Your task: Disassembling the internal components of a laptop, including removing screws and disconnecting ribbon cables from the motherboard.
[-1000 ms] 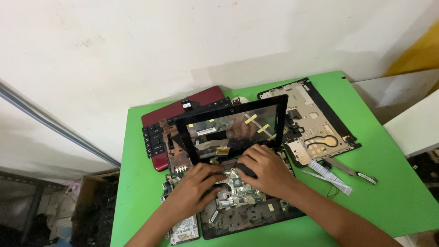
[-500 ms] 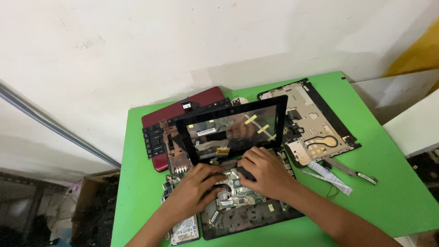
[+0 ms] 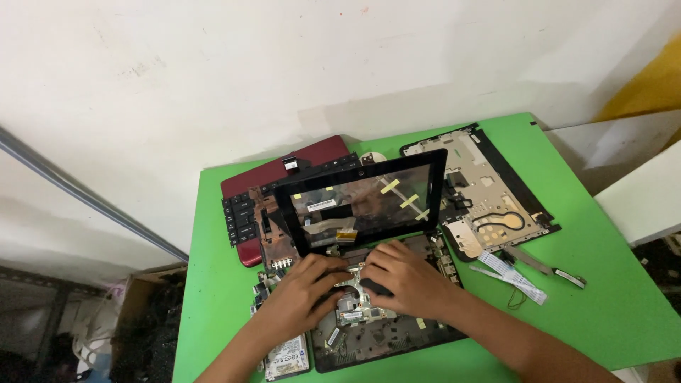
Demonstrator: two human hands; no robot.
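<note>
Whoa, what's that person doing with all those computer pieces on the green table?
A person has a laptop taken apart on a green table. Both hands are down on the open laptop base: the left hand and the right hand press on the circuit board in its middle. An empty black screen frame stands tilted up just behind the hands. Around them lie a red lid, a keyboard, a metal-lined cover panel, a hard drive and white ribbon cables.
</note>
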